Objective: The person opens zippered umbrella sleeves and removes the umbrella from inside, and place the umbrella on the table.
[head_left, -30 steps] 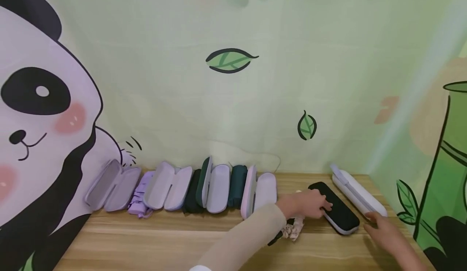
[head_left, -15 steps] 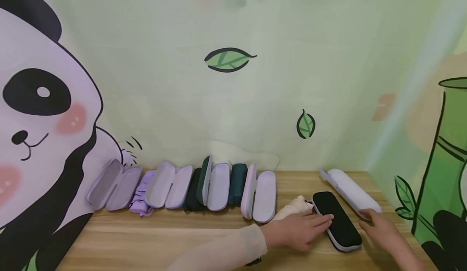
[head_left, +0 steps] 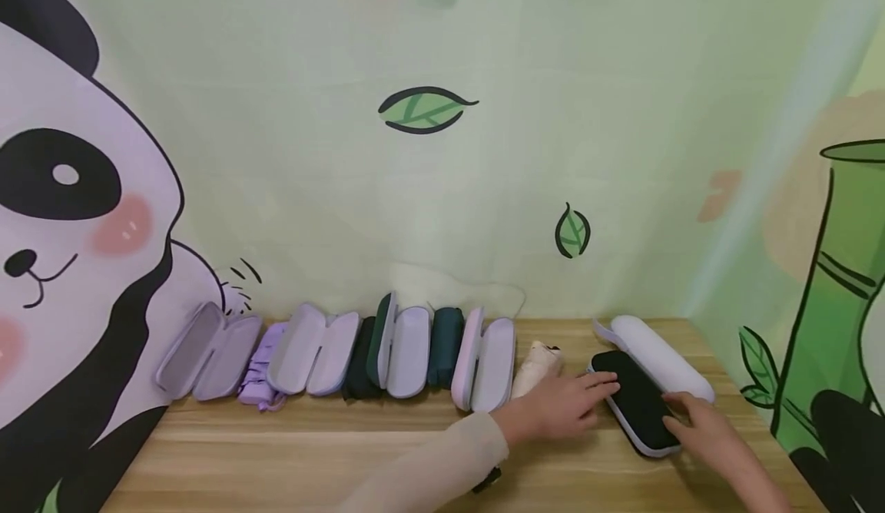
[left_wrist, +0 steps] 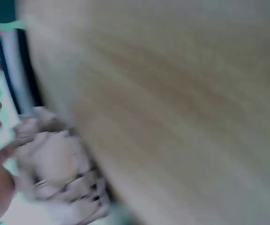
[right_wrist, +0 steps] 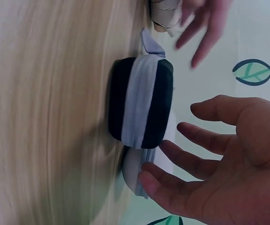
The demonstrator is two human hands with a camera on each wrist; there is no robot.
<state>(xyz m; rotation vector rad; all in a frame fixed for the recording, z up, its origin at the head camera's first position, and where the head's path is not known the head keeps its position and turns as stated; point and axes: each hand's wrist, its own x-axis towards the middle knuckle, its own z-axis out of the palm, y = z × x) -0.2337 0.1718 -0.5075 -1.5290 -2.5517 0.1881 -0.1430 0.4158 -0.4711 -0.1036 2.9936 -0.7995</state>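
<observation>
My left hand (head_left: pixel 563 405) lies low over the table with its fingers stretched to the left edge of a black zip case (head_left: pixel 632 402). A beige folded umbrella (head_left: pixel 538 367) lies just behind that hand; in the left wrist view its gathered cloth (left_wrist: pixel 55 159) shows beside the palm. My right hand (head_left: pixel 701 428) is at the black case's right side, fingers apart. In the right wrist view the case's pale zip band (right_wrist: pixel 139 101) faces me, and the fingers are loosely bent without gripping. A white case (head_left: pixel 664 355) with a strap lies along the black case's far right side.
To the left runs a row of open glasses cases, lilac (head_left: pixel 210 352), pale (head_left: pixel 314 348), dark green (head_left: pixel 408 352) and pink (head_left: pixel 494 363). Folded umbrellas stand between them, purple (head_left: pixel 263 367), black (head_left: pixel 361 367) and teal (head_left: pixel 445 348). A printed cloth wall (head_left: pixel 311 152) rises behind the table (head_left: pixel 276 467).
The beige umbrella now lies beside the pink case, pointing away. The white case has shifted left against the black one. My right hand has moved from the white case's near end to the black case.
</observation>
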